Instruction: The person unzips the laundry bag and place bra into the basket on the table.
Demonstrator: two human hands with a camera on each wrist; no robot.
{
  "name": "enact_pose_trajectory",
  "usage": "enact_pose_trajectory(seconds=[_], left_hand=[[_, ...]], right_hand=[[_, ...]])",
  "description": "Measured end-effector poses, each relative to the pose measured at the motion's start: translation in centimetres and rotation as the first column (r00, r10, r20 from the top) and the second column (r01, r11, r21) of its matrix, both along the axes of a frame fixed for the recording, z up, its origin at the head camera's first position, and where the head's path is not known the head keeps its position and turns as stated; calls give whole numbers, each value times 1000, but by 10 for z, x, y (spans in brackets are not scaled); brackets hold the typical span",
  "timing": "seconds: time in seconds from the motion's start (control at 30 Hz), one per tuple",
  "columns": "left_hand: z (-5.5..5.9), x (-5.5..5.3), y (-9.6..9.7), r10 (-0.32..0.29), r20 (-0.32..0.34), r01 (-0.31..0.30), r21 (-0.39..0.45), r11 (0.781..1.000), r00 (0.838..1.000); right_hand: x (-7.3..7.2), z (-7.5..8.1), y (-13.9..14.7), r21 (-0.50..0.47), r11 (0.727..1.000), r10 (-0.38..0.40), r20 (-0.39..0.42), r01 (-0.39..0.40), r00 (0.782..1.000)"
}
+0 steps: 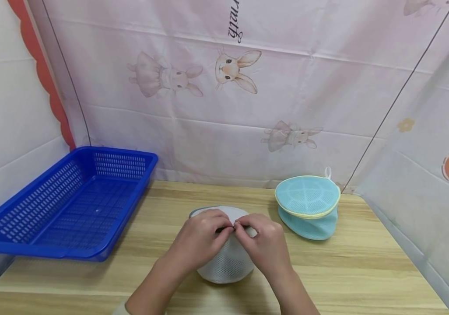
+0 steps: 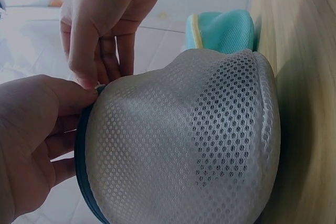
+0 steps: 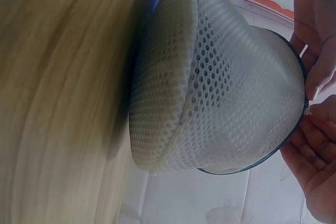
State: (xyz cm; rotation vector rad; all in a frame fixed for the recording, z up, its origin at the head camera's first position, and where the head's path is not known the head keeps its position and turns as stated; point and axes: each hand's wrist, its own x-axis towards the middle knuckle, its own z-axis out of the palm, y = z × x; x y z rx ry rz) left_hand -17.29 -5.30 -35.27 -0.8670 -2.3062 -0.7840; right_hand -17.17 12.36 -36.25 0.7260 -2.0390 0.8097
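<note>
Both grips [image 1: 200,238] [image 1: 267,243] pinch mesh bag [image 1: 225,265] below cropped lettering [image 1: 234,27].

Head cam high, facing forward-down over table [image 1: 358,271]; wrist cams close, rolled sideways, both facing mesh bag [image 2: 173,135], shared across views.

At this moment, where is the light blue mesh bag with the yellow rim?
In the head view, the light blue mesh bag sits at the right rear of the table, beyond the right hand and right of the white mesh bag.
</note>
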Motion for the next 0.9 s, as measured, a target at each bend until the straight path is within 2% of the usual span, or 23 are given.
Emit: enact_pose_trajectory(seconds=[0.3,0.53,0.73,0.9], left_hand=[[2,-1,-2,29,-12,-29,-1,1000,999],[1,-2,-3,36,5,-36,-1,999,999],[-1,-3,-1,13,-9,-13,2,1000,1000],[-2,-3,1,-12,-8,12,8,1000,1000]], right_hand=[[-5,-2,8,-6,999,-50,4,50,999],[-5,-2,8,0,998,-67,17,67,998],[-2,-2,4,-2,998,-62,10,62,998],[2,0,-2,10,1000,-29,1,29,1000]])
